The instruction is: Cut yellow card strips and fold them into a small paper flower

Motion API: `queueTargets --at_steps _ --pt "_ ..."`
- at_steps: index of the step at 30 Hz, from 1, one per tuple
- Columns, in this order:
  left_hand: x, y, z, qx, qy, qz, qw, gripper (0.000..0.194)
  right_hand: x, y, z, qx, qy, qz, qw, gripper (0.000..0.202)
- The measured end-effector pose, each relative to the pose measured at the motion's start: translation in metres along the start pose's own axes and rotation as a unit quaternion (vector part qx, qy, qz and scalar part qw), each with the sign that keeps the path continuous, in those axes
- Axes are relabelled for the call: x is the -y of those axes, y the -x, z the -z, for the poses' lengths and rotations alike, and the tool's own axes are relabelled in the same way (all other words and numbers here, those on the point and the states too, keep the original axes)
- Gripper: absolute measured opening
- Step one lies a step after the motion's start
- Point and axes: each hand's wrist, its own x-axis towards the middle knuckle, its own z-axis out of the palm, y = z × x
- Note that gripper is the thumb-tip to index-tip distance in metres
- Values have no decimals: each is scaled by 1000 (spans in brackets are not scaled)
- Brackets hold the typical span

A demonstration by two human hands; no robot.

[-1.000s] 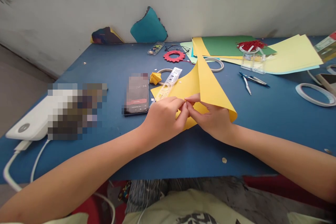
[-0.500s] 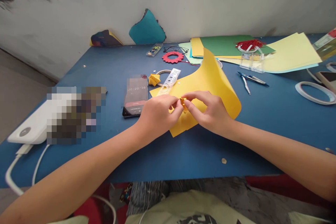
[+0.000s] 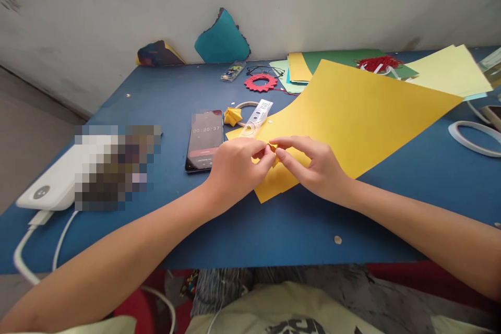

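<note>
Between my two hands is a small folded yellow paper piece (image 3: pixel 275 158). My left hand (image 3: pixel 240 167) pinches its left side, and my right hand (image 3: pixel 313 164) pinches its right side with thumb and forefinger; the fingertips hide part of it. Beneath and behind both hands spreads a large yellow paper sheet (image 3: pixel 352 115), its right part reaching far over the table. A folded yellow paper shape (image 3: pixel 233 116) sits beyond my left hand, beside a white ruler (image 3: pixel 260 114) and a tape roll (image 3: pixel 239 109).
A phone (image 3: pixel 204 141) showing a timer lies left of my left hand. Farther left is a white power bank (image 3: pixel 58 180) with a cable. A red paper ring (image 3: pixel 261 83), glasses (image 3: pixel 266 70) and coloured sheets (image 3: pixel 446 70) lie at the back. Another tape roll (image 3: pixel 454 133) is at right.
The large yellow sheet's curled right part has flopped open to the right, now covering the compass and the clear container. Both hands stay nearly in place on the small folded piece.
</note>
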Motion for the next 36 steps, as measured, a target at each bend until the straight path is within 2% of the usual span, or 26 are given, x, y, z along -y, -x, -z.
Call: queueTargets --at_steps 5,10,12,16,18,23,27,31,36 --pt "3 -3 2 -4 -3 55 998 25 1 1 -2 14 13 -11 1000 27" --pt "4 -5 3 48 3 98 994 21 -1 0 -3 13 2 -59 998 18" --pt "4 -6 2 60 23 102 993 12 -3 -1 -3 19 -26 -82 996 19" --pt "7 -6 2 83 92 76 989 22 -11 -2 -6 17 -51 -109 993 22" --pt "8 -6 1 91 121 61 987 18 -13 -2 -7 17 -62 -113 991 22" --pt "8 -6 0 61 151 73 984 13 -8 -6 -3 20 -92 -119 988 19" --pt "8 -6 -2 34 161 92 982 14 -3 -5 0 16 -85 -109 990 23" --pt "9 -5 -3 22 176 112 978 18 -2 0 -2 19 -31 -65 997 24" --pt "10 -3 -4 5 154 87 984 21 -2 1 -2 0 34 -11 999 19"
